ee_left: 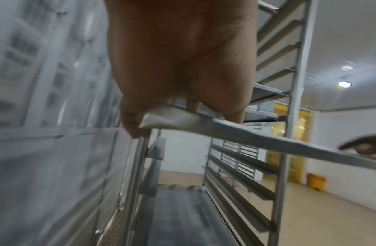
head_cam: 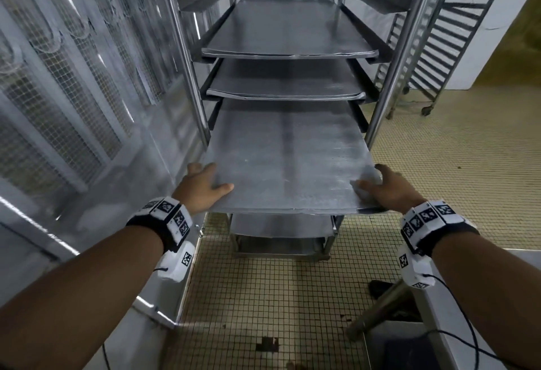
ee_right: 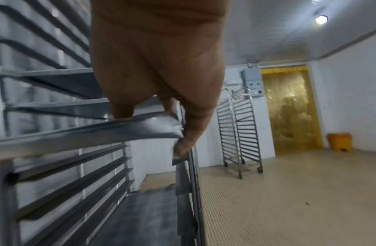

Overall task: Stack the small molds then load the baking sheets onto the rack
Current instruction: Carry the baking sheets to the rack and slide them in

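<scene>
loading stage, molds not in view | two flat grey metal baking sheets (head_cam: pixel 288 33) already on tall steel rack (head_cam: pixel 187 56) | third sheet (head_cam: pixel 288 158) half-in just below them | left hand (head_cam: pixel 202 186) and right hand (head_cam: pixel 386 186) grasping its near corners | more runners free

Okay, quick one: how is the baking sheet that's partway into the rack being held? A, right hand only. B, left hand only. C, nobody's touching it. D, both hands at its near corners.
D: the left hand and right hand each grip a near corner of the baking sheet, which is partly in the rack.
</scene>
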